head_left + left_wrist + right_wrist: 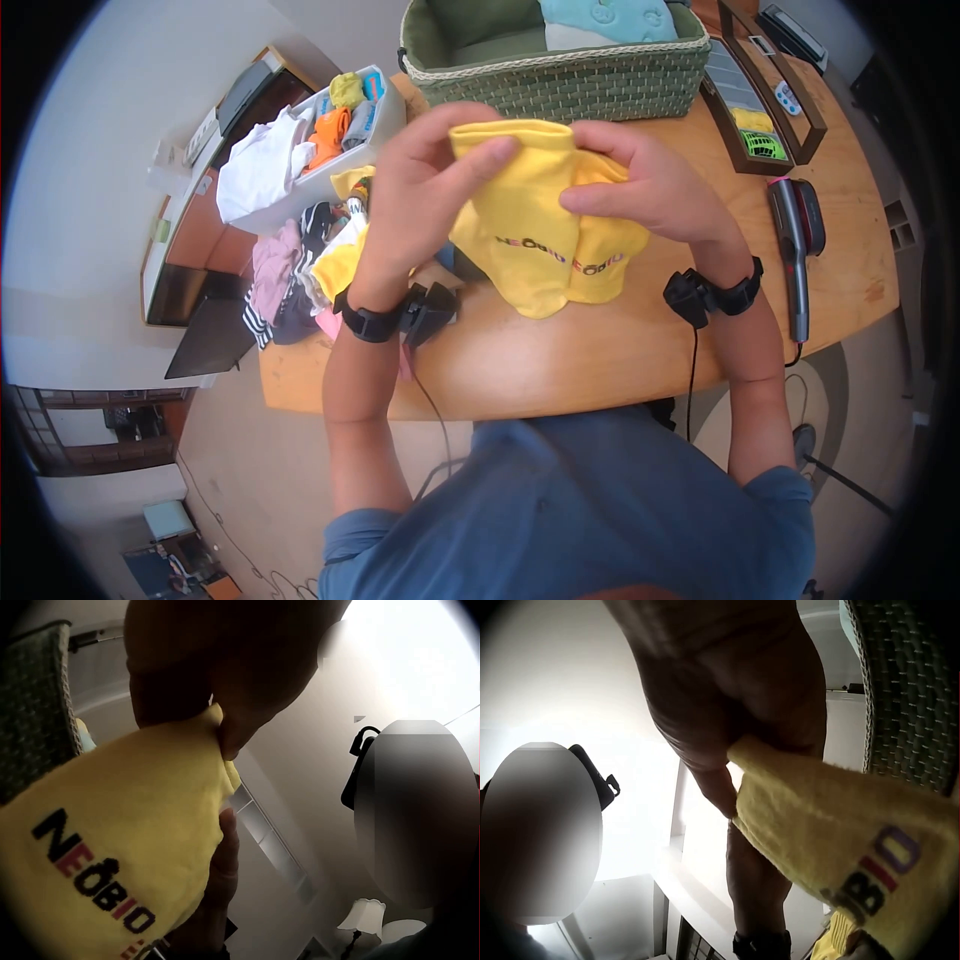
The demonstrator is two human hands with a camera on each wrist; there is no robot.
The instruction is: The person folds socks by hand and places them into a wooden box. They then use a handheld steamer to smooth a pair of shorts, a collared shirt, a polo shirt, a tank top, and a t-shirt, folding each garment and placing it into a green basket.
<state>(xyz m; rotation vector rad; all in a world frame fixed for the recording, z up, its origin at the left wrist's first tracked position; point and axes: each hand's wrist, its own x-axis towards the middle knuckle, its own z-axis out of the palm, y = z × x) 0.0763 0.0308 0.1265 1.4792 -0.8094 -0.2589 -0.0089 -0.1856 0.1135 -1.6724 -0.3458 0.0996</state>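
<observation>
Two yellow socks (pixel 520 215) with "NEOBIO" lettering hang side by side over the table, cuffs up. My left hand (pixel 415 190) pinches the cuff of the left sock, thumb in front and fingers behind. The second yellow sock (pixel 608 245) is gripped near its top by my right hand (pixel 650 190), thumb across the front. In the left wrist view the lettered yellow fabric (pixel 135 825) fills the lower left. The right wrist view shows the other sock (pixel 825 825) hanging from the right hand's thumb and fingers.
A green woven basket (pixel 560 92) with light blue cloth stands at the back. At left are a white bin (pixel 390 120) of clothes and a loose clothes pile (pixel 275 260). A partitioned wooden box (pixel 738 150) and a corded hair brush (pixel 795 260) lie at right.
</observation>
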